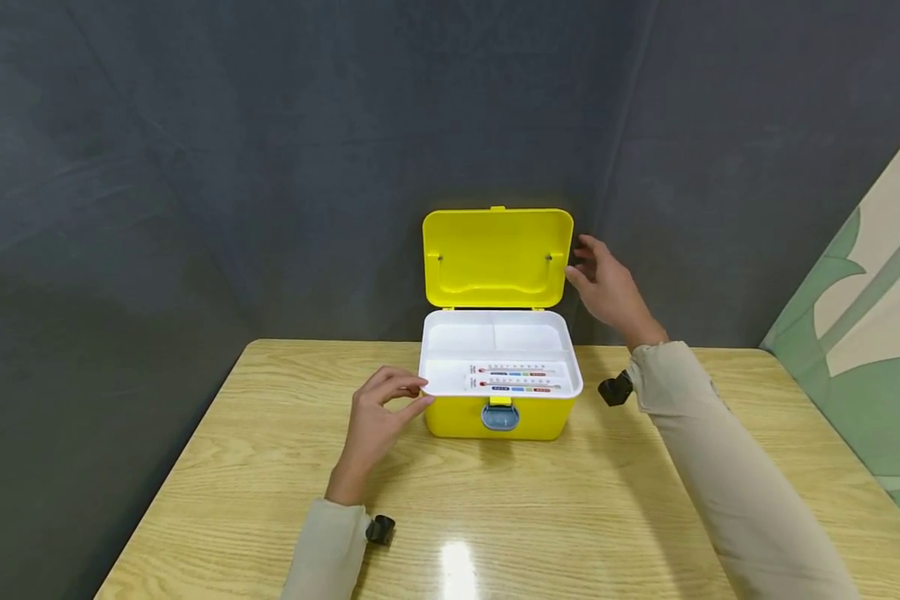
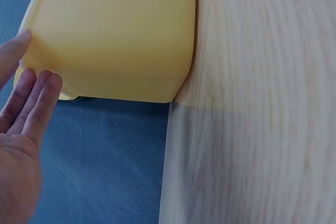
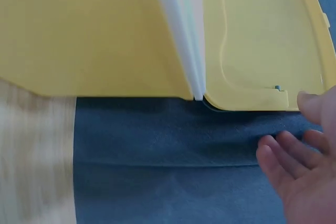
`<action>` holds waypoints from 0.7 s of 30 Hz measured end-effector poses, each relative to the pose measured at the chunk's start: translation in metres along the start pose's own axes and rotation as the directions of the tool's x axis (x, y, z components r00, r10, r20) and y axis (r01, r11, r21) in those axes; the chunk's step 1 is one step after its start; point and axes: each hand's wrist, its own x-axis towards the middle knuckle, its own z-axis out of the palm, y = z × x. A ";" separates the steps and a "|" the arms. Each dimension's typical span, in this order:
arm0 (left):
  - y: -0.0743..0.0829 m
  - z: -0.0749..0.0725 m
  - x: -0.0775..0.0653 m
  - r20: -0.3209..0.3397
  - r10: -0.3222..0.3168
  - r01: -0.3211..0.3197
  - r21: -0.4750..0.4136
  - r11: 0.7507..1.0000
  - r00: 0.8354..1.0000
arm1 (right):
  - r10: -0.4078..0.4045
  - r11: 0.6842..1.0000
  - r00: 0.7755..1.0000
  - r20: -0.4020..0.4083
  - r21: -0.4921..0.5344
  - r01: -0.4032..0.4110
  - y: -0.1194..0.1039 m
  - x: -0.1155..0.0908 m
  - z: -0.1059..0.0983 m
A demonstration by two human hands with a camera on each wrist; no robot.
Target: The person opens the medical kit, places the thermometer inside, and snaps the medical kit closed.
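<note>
A yellow box (image 1: 450, 421) stands on the table with its lid (image 1: 498, 250) raised against the dark cloth. Inside sits a white divided tray (image 1: 442, 371), level with the rim. Two thermometer strips (image 1: 517, 387) with coloured bands lie in its front compartment. A grey-blue latch (image 1: 500, 417) hangs at the front. My left hand (image 1: 378, 417) is at the front left corner, fingertips right at the rim; in the left wrist view its fingers are nearly straight beside the box wall (image 2: 121, 30). Beside the lid's right edge, my right hand (image 1: 611, 287) has its fingers relaxed, thumb close to the edge.
The light wooden table (image 1: 270, 467) ends just behind the box. Dark cloth (image 1: 307, 167) hangs along the back and left. On the right is a patterned panel (image 1: 862, 333) in green and cream. Black wrist cameras (image 1: 380, 530) sit at both cuffs.
</note>
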 end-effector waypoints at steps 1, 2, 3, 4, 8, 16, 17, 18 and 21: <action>-0.004 0.001 0.000 0.001 -0.002 0.002 0.002 1.000 1.000 | 0.008 1.000 1.000 0.019 0.010 -0.008 0.000 0.001 0.001; -0.009 0.001 0.000 -0.001 -0.004 0.004 0.005 1.000 1.000 | 0.015 1.000 0.999 0.040 0.024 -0.016 0.000 0.001 0.002; -0.013 0.002 -0.001 -0.003 -0.008 0.008 0.007 1.000 1.000 | 0.025 0.999 0.998 0.058 0.039 -0.027 0.000 0.001 0.003; -0.017 0.003 -0.001 -0.006 -0.011 0.011 0.010 1.000 1.000 | 0.031 0.998 0.997 0.075 0.057 -0.035 0.000 0.001 0.005; -0.027 0.004 -0.001 -0.016 -0.010 0.010 0.005 1.000 1.000 | 0.041 0.990 0.995 0.093 0.130 -0.053 0.000 0.001 0.010; -0.030 -0.002 -0.002 -0.015 0.034 -0.034 0.013 0.999 0.999 | 0.031 0.986 0.999 0.042 0.160 -0.038 0.001 -0.002 0.016; -0.030 -0.002 -0.002 -0.015 0.034 -0.034 0.014 0.999 0.999 | 0.029 0.987 0.999 0.038 0.159 -0.034 0.002 -0.002 0.017; -0.030 -0.002 -0.001 -0.015 0.034 -0.033 0.016 0.999 0.999 | 0.026 0.986 0.999 0.034 0.161 -0.031 0.002 -0.002 0.017; -0.031 -0.002 -0.001 -0.017 0.037 -0.036 0.021 0.999 0.999 | 0.023 0.986 0.999 0.026 0.166 -0.027 0.001 -0.002 0.017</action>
